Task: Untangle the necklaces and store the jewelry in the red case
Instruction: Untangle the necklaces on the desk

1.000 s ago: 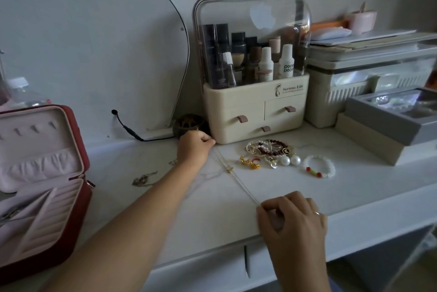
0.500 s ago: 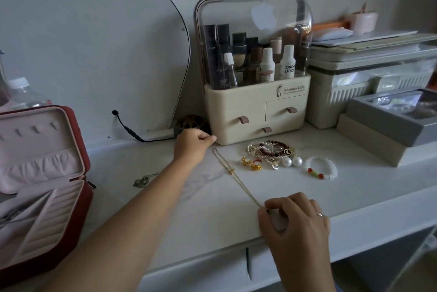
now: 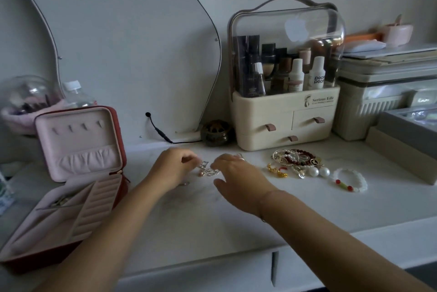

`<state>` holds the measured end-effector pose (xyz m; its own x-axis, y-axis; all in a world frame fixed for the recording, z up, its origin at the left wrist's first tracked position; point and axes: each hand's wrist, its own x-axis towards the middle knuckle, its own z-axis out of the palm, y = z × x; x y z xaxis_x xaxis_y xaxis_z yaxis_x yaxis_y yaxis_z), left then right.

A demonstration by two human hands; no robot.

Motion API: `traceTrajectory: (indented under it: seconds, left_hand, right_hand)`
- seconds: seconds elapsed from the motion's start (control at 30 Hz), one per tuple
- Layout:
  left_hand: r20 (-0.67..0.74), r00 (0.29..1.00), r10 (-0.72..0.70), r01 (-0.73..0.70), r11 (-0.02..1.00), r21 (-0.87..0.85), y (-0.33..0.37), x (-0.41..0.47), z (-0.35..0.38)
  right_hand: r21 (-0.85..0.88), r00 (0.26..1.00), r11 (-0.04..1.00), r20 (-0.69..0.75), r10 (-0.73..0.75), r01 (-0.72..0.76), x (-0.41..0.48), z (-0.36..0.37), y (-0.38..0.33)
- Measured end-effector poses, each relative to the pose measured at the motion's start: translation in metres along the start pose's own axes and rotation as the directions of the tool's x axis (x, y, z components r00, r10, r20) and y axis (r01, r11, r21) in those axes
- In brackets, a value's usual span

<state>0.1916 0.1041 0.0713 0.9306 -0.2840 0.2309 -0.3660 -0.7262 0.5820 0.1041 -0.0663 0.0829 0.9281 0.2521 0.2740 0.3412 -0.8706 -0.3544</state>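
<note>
The red case (image 3: 120, 131) stands open at the left of the white table (image 3: 236, 225), its pink lining showing and a small chain (image 3: 61, 201) lying in its tray. Mid-table, a gold necklace (image 3: 208, 170) sits bunched in a small heap. My left hand (image 3: 170, 170) pinches it from the left with curled fingers. From the right, my right hand (image 3: 236, 177) meets it, fingertips curled down on the chain. A pile of jewelry (image 3: 295, 161) with dark beads, pearls and gold earrings lies to the right, beside a white bead bracelet (image 3: 350, 181).
A cream cosmetics organiser (image 3: 283, 124) with a clear dome stands behind the jewelry pile. Grey and white boxes (image 3: 402, 131) fill the right side. A dark round ornament (image 3: 216, 132) and a black cable (image 3: 158, 131) sit at the mirror's foot. A bottle (image 3: 75, 95) stands behind the case.
The necklace was stretched straight between my two hands, far and near. Now my right hand has come up next to the left, and the chain is gathered into a heap between them.
</note>
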Motion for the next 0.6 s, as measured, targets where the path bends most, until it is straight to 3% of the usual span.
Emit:
traceTrajectory:
  seconds: [0.17, 0.27, 0.43, 0.6]
  left_hand:
    - [-0.112, 0.993, -0.02, 0.014, 0.999, -0.049, -0.001, -0.009, -0.005]
    - [-0.06, 0.998, -0.025, 0.019, 0.995, -0.099, -0.006, -0.012, -0.008]
    - [0.077, 0.994, 0.077, -0.063, 0.985, -0.16, 0.0, -0.015, -0.003]
    - [0.266, 0.957, 0.119, -0.083, 0.986, -0.144, 0.013, -0.008, 0.016]
  right_hand:
    - [-0.296, 0.997, 0.953, 0.068, -0.04, 0.058, 0.037, 0.034, -0.016]
    - [-0.433, 0.993, 0.894, 0.08, -0.089, 0.115, 0.033, 0.043, -0.021]
    - [-0.406, 0.983, 0.903, -0.049, -0.177, 0.142, -0.011, 0.045, -0.018]
    - [-0.269, 0.973, 0.962, -0.206, -0.107, 0.049, -0.062, 0.053, -0.01]
